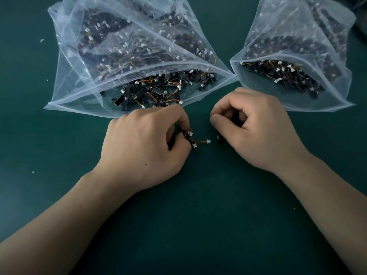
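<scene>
- Bundle of boards (193,144): a few small, narrow black circuit strips, each with a tiny white socket. They are bunched together and pinched at the fingertips of the left hand (147,147), just left of the scene's centre. One strip end pokes out towards the near right.
- Lead (199,141): a thin orange-yellow wire running right from the bundle in a shallow arc. It ends in a small white plug (208,140) that hangs free.
- Black strip (219,138): a dark piece gripped in the curled right hand (256,126). Only its near end shows below the thumb, just right of the plug and apart from it.
</scene>
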Demonstrator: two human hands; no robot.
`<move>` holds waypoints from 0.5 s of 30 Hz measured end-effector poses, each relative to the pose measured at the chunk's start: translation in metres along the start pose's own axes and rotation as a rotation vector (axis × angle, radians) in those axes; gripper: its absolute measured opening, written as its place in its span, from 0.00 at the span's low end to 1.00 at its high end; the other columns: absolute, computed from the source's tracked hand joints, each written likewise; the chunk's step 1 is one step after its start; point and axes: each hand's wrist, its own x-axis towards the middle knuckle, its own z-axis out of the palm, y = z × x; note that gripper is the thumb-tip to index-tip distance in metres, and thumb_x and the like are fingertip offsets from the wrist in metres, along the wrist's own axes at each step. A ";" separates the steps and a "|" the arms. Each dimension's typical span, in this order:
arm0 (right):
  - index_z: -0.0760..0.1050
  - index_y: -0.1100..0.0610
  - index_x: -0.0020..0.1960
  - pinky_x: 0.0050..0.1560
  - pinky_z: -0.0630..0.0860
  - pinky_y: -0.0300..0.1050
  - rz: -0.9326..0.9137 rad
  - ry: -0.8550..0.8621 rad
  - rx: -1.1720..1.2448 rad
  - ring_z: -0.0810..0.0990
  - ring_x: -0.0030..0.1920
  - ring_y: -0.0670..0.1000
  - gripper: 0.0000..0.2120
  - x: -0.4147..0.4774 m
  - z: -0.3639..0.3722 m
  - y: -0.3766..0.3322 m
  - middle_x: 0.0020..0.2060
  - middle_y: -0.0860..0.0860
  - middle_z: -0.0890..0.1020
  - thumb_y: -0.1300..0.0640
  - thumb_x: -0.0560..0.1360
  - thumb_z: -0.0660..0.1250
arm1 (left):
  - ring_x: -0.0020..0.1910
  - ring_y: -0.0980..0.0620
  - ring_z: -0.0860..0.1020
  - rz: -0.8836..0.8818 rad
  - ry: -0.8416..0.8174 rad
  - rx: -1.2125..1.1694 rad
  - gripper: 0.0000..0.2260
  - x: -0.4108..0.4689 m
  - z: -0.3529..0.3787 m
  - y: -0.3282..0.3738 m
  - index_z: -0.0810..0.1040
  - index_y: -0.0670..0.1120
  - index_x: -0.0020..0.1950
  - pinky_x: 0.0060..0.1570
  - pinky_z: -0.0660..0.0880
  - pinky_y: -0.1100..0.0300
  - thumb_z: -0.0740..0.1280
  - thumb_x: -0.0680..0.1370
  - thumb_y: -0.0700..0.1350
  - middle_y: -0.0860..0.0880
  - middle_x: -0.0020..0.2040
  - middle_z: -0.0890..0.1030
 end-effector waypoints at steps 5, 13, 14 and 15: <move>0.85 0.47 0.49 0.42 0.76 0.50 -0.020 -0.049 0.087 0.79 0.42 0.48 0.05 0.000 0.001 -0.001 0.42 0.41 0.80 0.50 0.76 0.71 | 0.31 0.56 0.73 0.017 -0.020 -0.010 0.09 0.001 0.000 -0.001 0.78 0.58 0.49 0.34 0.74 0.57 0.65 0.70 0.50 0.56 0.30 0.73; 0.83 0.43 0.65 0.46 0.68 0.31 -0.086 -0.327 0.034 0.77 0.50 0.38 0.19 0.007 -0.022 0.015 0.49 0.37 0.78 0.45 0.74 0.74 | 0.31 0.58 0.73 0.008 -0.027 0.016 0.12 0.000 0.000 0.001 0.77 0.59 0.52 0.35 0.75 0.56 0.64 0.70 0.52 0.56 0.30 0.73; 0.83 0.43 0.65 0.47 0.68 0.31 -0.094 -0.330 0.040 0.78 0.51 0.39 0.19 0.007 -0.023 0.016 0.50 0.37 0.78 0.45 0.74 0.75 | 0.31 0.57 0.73 0.010 -0.024 0.022 0.12 0.000 0.000 0.002 0.77 0.59 0.52 0.35 0.75 0.56 0.64 0.70 0.52 0.56 0.30 0.73; 0.83 0.43 0.64 0.48 0.69 0.31 -0.109 -0.326 0.032 0.78 0.52 0.40 0.18 0.006 -0.022 0.017 0.51 0.37 0.78 0.45 0.74 0.76 | 0.30 0.57 0.73 0.008 -0.019 0.027 0.12 0.001 0.000 0.003 0.77 0.59 0.52 0.34 0.75 0.56 0.64 0.70 0.51 0.56 0.30 0.72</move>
